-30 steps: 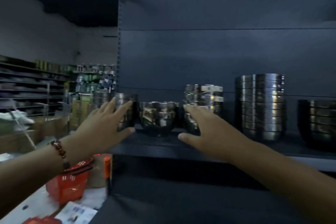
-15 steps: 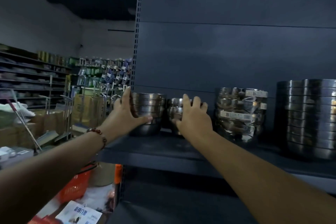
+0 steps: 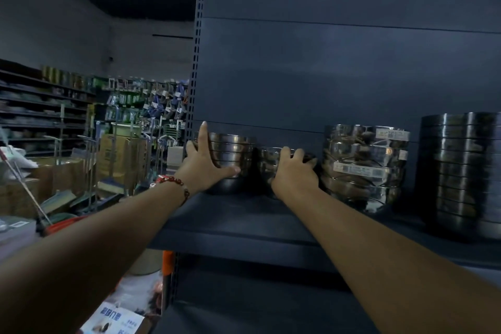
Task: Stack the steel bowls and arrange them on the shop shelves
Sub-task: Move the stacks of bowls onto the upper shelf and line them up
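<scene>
Several stacks of steel bowls stand on a dark shelf (image 3: 244, 222). My left hand (image 3: 202, 168) wraps round the leftmost stack (image 3: 233, 154), thumb across its front and fingers up its left side. My right hand (image 3: 294, 173) grips the short stack (image 3: 267, 160) beside it, fingers curled over the rim. To the right stand a taller shiny stack with labels (image 3: 363, 168) and a wide dark stack (image 3: 461, 176) at the frame's edge.
The shelf's dark back panel (image 3: 325, 68) rises behind the bowls, with a slotted upright (image 3: 195, 43) at its left end. Left of the shelf lie cardboard boxes (image 3: 119, 152), a red basket (image 3: 65, 225) and distant stocked shelves (image 3: 43, 106).
Both hands went from reaching with spread fingers to grasping the two left stacks. The view shifted left and closer, so the stacks appear farther right.
</scene>
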Action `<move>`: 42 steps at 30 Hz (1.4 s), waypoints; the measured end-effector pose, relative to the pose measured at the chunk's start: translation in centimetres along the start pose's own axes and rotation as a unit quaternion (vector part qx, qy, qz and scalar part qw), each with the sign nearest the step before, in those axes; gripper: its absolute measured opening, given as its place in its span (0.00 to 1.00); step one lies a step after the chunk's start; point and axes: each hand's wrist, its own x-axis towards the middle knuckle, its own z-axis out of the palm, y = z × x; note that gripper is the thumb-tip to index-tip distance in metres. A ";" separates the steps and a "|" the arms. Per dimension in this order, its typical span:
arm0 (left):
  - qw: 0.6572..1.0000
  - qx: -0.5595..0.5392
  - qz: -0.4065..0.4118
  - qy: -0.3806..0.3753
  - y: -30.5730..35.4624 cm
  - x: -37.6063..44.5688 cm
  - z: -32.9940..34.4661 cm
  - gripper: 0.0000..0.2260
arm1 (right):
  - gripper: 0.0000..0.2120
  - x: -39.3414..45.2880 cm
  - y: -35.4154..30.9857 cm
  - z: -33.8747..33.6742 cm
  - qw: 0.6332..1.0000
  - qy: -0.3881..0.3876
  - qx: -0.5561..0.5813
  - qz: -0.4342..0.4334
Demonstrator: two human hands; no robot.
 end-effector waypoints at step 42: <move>0.936 0.336 0.099 0.042 12.5 -1.6 9.4 0.36 | 0.64 1.2 15.2 -3.3 0.964 -0.017 0.254 0.073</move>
